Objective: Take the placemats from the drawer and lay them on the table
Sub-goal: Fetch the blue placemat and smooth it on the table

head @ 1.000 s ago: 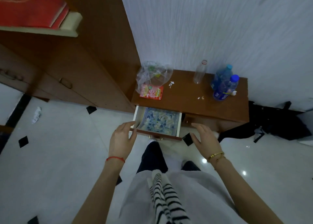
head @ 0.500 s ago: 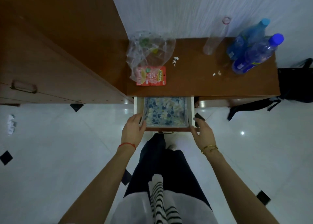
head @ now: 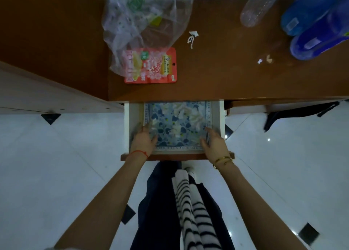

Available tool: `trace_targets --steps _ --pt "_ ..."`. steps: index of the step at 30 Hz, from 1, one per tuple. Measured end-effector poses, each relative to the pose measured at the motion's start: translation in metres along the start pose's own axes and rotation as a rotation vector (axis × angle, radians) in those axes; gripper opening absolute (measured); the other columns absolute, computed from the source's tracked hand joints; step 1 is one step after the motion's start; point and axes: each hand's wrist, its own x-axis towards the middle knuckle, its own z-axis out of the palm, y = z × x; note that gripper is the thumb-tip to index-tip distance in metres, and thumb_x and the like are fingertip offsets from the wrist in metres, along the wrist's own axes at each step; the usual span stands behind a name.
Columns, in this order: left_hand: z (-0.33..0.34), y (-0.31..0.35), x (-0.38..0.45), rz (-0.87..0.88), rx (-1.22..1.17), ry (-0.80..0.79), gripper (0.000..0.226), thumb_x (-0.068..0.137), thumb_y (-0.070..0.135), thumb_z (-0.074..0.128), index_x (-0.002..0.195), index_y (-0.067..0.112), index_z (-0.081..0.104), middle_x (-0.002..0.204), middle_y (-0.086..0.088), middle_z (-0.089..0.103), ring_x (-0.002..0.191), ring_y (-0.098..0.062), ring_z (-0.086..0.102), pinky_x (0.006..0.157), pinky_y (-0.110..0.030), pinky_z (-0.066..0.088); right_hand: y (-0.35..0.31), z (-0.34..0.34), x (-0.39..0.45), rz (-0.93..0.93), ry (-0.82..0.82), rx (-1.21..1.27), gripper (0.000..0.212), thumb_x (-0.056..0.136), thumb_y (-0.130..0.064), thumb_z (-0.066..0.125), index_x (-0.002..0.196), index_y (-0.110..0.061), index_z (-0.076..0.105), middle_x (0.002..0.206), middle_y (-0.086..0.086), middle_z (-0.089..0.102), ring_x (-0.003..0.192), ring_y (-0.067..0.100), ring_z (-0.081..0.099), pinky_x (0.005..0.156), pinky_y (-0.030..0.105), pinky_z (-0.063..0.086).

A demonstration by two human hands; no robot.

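Placemats (head: 177,125), blue and floral, lie flat in the open drawer (head: 127,128) under the table (head: 217,75), between the two hands. The left hand (head: 144,139) rests on their left edge, fingers loosely spread; the right hand (head: 215,142) touches the right edge, fingers extended. Neither hand visibly grips anything. A clear bag (head: 143,22) and bottles (head: 311,26) sit on the table.

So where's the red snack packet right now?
In the head view the red snack packet lies flat on the wooden table, left of centre, partly under the clear plastic bag, just behind the open drawer.
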Motion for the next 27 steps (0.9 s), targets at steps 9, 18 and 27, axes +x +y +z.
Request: trace_targets --steps 9,18,27 --pt "0.016 -0.011 0.021 -0.211 0.001 -0.041 0.053 0.095 0.022 0.055 0.136 -0.005 0.036 0.134 -0.024 0.048 0.120 -0.036 0.050 0.089 -0.033 0.043 0.010 0.020 0.013 0.030 0.060 -0.020 0.041 0.094 -0.016 0.053 0.131 0.000 0.046 0.124 0.025 0.057 0.107 0.040 0.057 0.088 0.036 0.046" --pt "0.010 -0.013 0.012 -0.259 -0.248 0.080 0.059 0.083 0.035 0.073 0.127 0.002 0.054 0.125 -0.015 0.061 0.110 -0.029 0.059 0.083 -0.027 0.046 0.006 0.016 0.008 0.082 0.073 0.012 0.042 0.094 -0.022 0.054 0.132 -0.003 0.047 0.123 0.021 0.059 0.110 0.036 0.056 0.089 0.036 0.046" --pt "-0.030 -0.033 -0.062 -0.039 -0.644 0.264 0.044 0.088 0.011 0.068 0.126 0.026 0.052 0.099 0.005 0.067 0.086 0.002 0.063 0.066 -0.014 0.054 0.002 0.008 -0.020 0.112 0.078 0.061 0.038 0.091 -0.023 0.060 0.121 0.000 0.054 0.113 0.021 0.064 0.103 0.036 0.059 0.084 0.032 0.047"
